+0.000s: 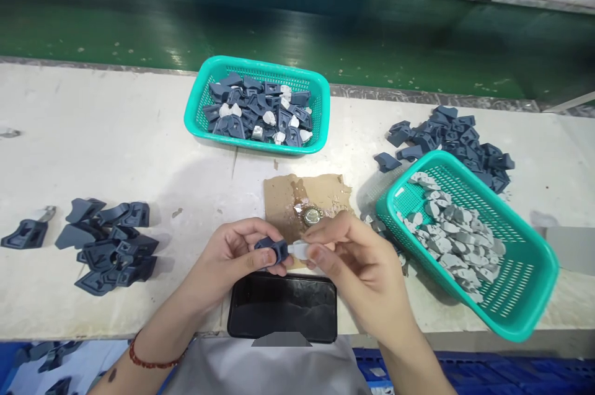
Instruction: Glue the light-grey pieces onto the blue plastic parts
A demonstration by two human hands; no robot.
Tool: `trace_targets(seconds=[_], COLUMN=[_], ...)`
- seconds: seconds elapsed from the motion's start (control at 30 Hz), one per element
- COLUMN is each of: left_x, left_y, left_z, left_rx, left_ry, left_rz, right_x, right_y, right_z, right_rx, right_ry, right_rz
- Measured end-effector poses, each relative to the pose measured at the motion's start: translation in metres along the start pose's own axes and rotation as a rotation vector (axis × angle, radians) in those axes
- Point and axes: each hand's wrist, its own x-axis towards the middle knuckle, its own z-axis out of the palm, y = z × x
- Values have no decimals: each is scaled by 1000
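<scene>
Near the front middle, my left hand (251, 252) is closed round a dark blue-grey plastic part (277, 250). My right hand (348, 252) pinches a small white part (300, 250), whose narrow end meets the right side of the dark part. Behind the fingers lies a piece of brown cardboard (283, 196) with a small round metal container (312, 215) on it. A black phone (283, 308) rests on the table just below both hands.
A green basket (258, 146) at the back holds dark and white parts. Another green basket (530, 296) on the right holds light grey pieces. Dark parts are piled behind it (450, 134) and at the left (116, 252). A green belt (139, 17) runs behind the table.
</scene>
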Motion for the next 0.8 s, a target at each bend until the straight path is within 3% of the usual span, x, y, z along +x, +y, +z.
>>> trace_targets(seconds=[0.2, 0.47, 0.8], left_x=[-2, -3, -3], left_y=[2, 0, -2], left_z=[2, -1, -1], left_rx=[-51, -102, -98], left_ry=[-20, -97, -100], left_rz=[16, 49, -2], right_x=[2, 1, -8], right_y=[-2, 1, -1], right_z=[0, 3, 4], right_rx=[86, -22, -142], right_ry=[36, -37, -44], right_rz=[66, -44, -144])
